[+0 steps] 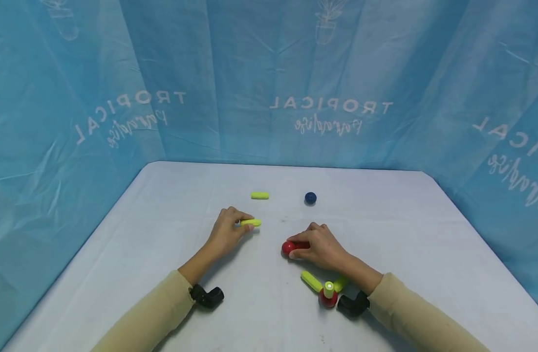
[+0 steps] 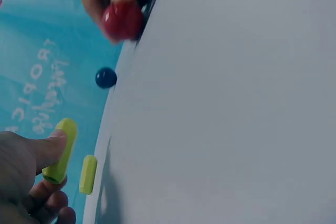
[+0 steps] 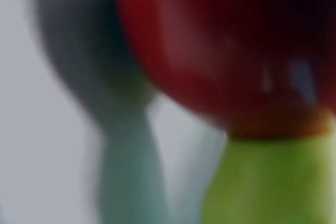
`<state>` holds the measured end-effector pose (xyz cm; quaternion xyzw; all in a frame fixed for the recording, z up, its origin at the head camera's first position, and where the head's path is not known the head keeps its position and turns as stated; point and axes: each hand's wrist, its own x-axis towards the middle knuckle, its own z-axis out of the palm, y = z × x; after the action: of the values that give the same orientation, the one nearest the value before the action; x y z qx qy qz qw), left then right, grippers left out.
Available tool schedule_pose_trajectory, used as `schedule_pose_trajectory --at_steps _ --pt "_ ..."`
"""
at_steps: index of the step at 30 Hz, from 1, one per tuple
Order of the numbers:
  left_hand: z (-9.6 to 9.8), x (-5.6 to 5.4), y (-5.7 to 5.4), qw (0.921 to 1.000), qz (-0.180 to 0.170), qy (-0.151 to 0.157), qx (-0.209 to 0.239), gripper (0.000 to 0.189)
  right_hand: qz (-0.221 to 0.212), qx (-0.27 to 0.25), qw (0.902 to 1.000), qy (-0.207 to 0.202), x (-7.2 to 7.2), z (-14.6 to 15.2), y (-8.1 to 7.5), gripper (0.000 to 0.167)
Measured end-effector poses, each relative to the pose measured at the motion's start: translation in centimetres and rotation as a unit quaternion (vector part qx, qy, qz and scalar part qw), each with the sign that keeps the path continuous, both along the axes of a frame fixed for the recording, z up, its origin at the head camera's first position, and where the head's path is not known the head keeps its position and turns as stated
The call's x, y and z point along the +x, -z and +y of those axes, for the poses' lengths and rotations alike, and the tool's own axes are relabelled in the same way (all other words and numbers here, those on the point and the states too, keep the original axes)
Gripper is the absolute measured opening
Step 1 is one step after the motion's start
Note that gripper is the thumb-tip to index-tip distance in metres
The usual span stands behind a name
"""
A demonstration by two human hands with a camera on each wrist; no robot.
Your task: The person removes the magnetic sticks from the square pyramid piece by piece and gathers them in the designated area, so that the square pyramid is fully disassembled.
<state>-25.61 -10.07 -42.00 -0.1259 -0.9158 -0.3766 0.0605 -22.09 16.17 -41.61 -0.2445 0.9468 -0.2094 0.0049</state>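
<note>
My left hand (image 1: 228, 230) pinches a short yellow-green stick (image 1: 251, 222) between thumb and fingers, held above the table; the left wrist view shows a hole in the end of this stick (image 2: 59, 153). Over the middle of the table, my right hand (image 1: 322, 247) grips a shiny red ball (image 1: 288, 248), with more red showing under its fingers. Close to the right wrist stands a joined piece: a red ball (image 1: 328, 299) with several yellow-green sticks (image 1: 311, 281) stuck in it, one pointing up. That ball (image 3: 210, 51) fills much of the right wrist view, blurred.
Farther back on the white table (image 1: 185, 186) lie another yellow-green stick (image 1: 260, 195) and a dark blue ball (image 1: 310, 198). Blue curtains (image 1: 242, 63) with mirrored lettering hang behind and beside the table. A black wrist camera (image 1: 207, 297) is strapped to each arm.
</note>
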Motion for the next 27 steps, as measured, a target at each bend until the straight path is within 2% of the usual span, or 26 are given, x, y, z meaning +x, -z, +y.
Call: schedule_pose_trajectory --at_steps 6,8,11,16,20,23,27 --pt "2.1 -5.5 0.6 0.9988 0.019 -0.044 -0.001 0.023 -0.008 -0.007 0.9999 -0.001 -0.2 0.0 0.0 0.041" --pt "2.6 -6.6 0.9 0.9982 0.024 -0.054 -0.015 0.023 -0.011 -0.008 0.9999 0.002 -0.1 0.0 0.0 0.041" --pt "3.1 -7.8 1.2 0.9971 0.026 -0.063 -0.032 0.024 -0.010 -0.007 0.9999 0.005 0.0 0.0 -0.1 0.040" --pt "3.0 -8.6 1.5 0.9959 0.017 -0.069 -0.055 0.024 0.002 -0.004 1.0000 -0.001 0.2 -0.2 -0.2 0.040" --pt "3.1 -8.9 1.5 0.9956 0.016 -0.069 -0.061 0.024 0.018 -0.001 0.9998 -0.007 0.1 -0.2 -0.3 0.040" --pt "3.4 -8.5 1.3 0.9959 0.020 -0.070 -0.054 0.025 0.017 0.006 0.9997 -0.013 0.1 0.0 -0.3 0.040" --pt "4.0 -7.5 1.1 0.9964 0.038 -0.065 -0.039 0.025 0.005 0.014 0.9996 -0.023 0.0 0.3 -0.1 0.043"
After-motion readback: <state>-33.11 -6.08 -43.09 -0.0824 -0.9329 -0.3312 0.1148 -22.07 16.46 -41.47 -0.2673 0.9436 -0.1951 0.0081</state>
